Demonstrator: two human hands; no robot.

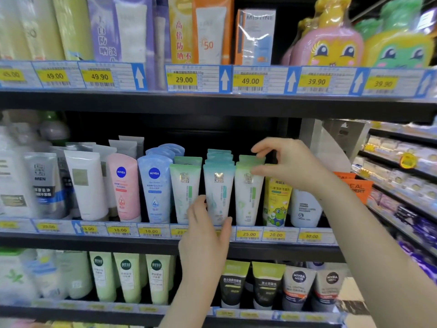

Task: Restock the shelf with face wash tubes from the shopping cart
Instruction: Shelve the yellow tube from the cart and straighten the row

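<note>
Head view faces a dark store shelf (236, 248) edged with yellow price tags (249, 234), with another aisle of shelves to its right. On it, face wash tubes (248, 197) stand upright in rows; the left hand (205, 235) loosely cups the front teal tube (218, 190). The right hand (287, 162), thumb and fingers apart, touches the tube tops just right of that.
</note>
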